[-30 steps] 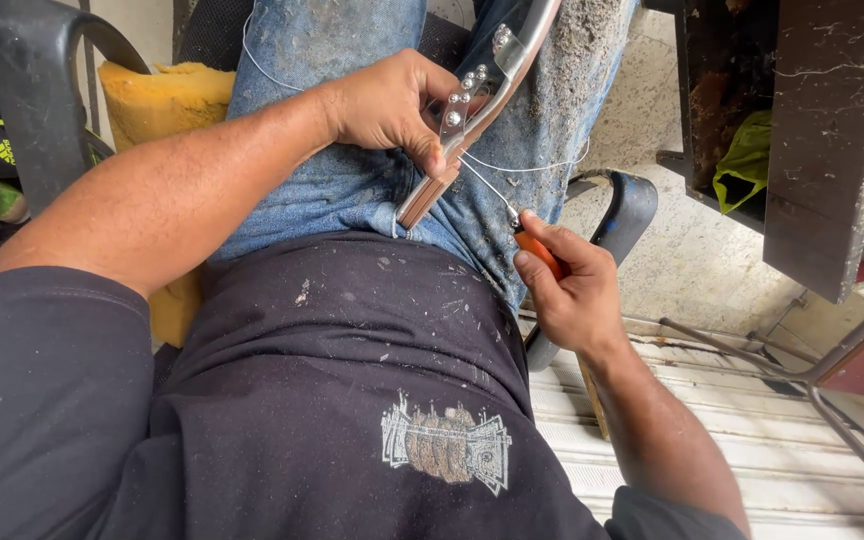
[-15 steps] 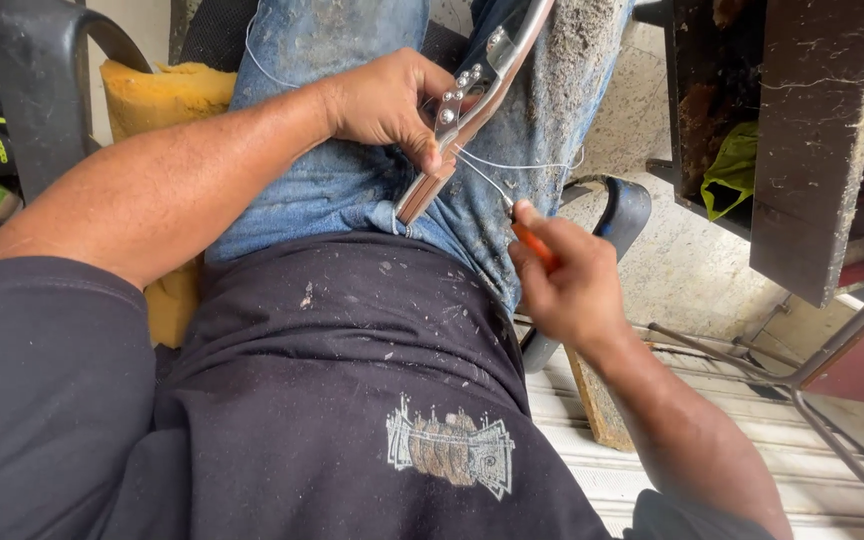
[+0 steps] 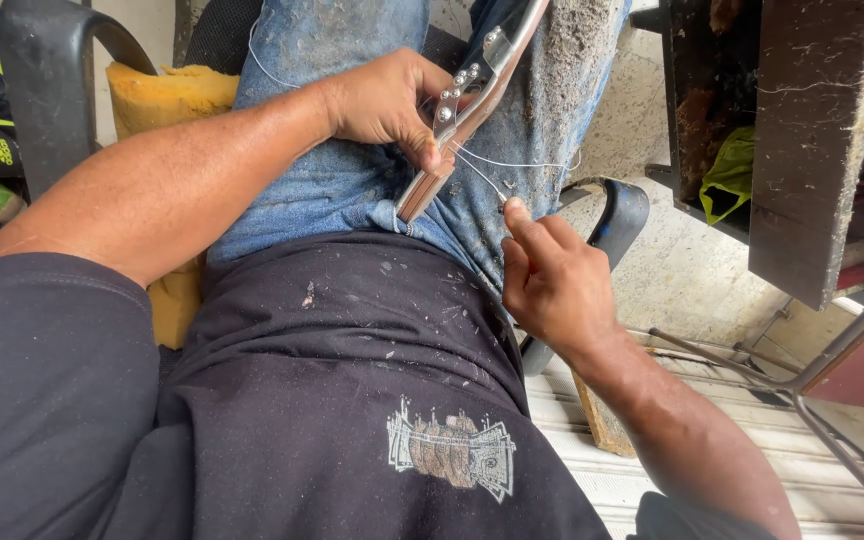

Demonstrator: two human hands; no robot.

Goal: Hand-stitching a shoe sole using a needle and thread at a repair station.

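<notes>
Over denim lap (image 3: pixel 332 190): left hand (image 3: pixel 387 100) clenched round strap (image 3: pixel 472 95), right hand (image 3: pixel 552 275) pinching white thread (image 3: pixel 497 165).

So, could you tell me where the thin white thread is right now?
In the head view, the thread stretches between the strap in the left hand and the right hand, over the jeans.

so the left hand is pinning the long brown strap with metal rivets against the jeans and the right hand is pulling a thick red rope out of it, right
Not quite. The head view shows the right hand pulling a thin white thread, not a thick red rope. The rest stands: the left hand pins the long brown strap with metal rivets against the blue jeans.
</notes>
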